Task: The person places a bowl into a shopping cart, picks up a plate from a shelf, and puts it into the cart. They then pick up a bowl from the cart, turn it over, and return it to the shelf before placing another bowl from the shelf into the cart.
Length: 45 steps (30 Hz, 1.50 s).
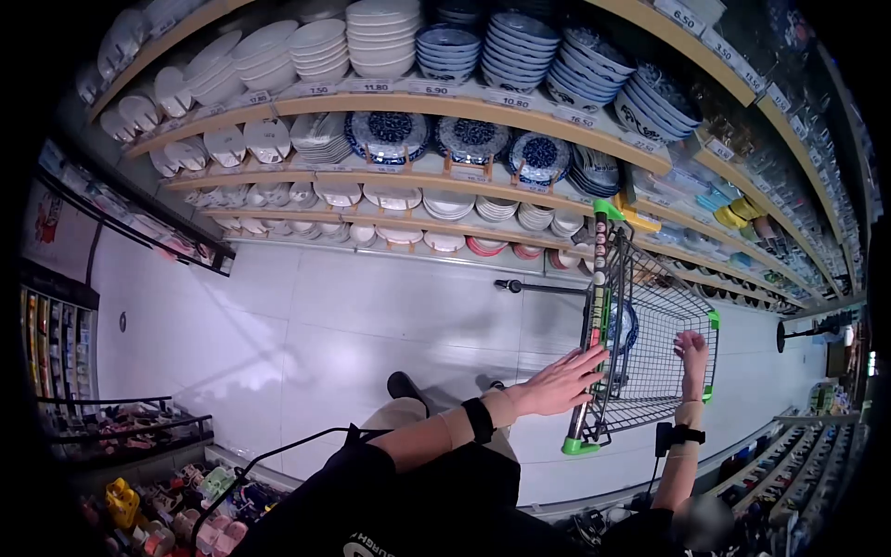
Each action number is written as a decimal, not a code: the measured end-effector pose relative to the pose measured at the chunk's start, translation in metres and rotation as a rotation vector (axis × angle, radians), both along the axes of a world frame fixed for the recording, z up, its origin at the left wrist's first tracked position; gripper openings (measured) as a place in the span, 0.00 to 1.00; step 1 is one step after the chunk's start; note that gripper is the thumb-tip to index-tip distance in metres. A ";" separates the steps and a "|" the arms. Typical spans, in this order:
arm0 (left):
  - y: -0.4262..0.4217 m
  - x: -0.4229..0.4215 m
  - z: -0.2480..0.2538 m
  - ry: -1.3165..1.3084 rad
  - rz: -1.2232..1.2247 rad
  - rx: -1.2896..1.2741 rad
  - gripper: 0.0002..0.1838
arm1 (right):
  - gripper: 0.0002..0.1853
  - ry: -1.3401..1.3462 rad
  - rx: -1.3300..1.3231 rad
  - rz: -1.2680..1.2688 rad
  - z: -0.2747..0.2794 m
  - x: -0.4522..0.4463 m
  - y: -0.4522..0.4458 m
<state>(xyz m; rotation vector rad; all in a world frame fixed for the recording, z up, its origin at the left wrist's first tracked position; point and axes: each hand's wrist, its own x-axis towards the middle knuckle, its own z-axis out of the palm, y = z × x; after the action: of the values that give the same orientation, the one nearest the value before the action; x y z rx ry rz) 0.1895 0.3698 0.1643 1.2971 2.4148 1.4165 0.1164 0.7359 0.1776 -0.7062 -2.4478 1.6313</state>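
My left hand [557, 382] lies palm down on the handle [599, 288] of the wire shopping cart [664, 325]; its fingers are nearly straight and slightly spread, draped across the bar rather than wrapped tight around it, as far as I can see; my right hand [691, 349] is above the cart's basket, towards the end away from the handle, its fingers bent and held close together; whether they pinch anything or touch the wires I cannot tell.

The cart stands on the pale floor [353, 316], to the right of my dark shoes [406, 392]; it has green caps at both ends of its handle and green corners at its far end; a blue-and-white dish [631, 325] shows through the cart's wires, just beside the handle, though which part of the cart bears it I cannot tell.

I wear a black band [478, 420] on my left wrist, and a second dark strap [687, 433] on my right, beside the cart.

Ahead of the cart and to its left run wood-edged shelves [418, 104] with price labels; they carry stacked white bowls [382, 42], stacked blue bowls [522, 51] and, lower down, patterned plates [387, 137] propped upright; well apart from the cart, behind and to its left, are small colourful goods [121, 501].
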 end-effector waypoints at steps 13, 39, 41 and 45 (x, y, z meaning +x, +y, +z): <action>-0.192 -0.064 -0.022 -0.567 0.432 0.191 0.28 | 0.18 0.260 0.488 0.683 0.099 -0.118 -0.285; -0.281 -0.342 -0.072 -1.020 0.778 1.130 0.22 | 0.25 0.124 0.837 0.963 -0.107 -0.411 -0.415; -0.284 -0.344 -0.073 -1.036 0.781 1.114 0.22 | 0.25 0.113 0.888 0.948 -0.104 -0.408 -0.416; -0.289 -0.352 -0.075 -1.050 0.806 1.086 0.20 | 0.22 -0.080 1.042 1.066 -0.119 -0.423 -0.413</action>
<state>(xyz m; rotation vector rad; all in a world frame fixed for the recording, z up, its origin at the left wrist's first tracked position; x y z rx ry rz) -0.1622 0.0812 0.0895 -0.6278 1.3352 2.7369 -0.3065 0.3226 0.0581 0.7887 -3.3232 0.1111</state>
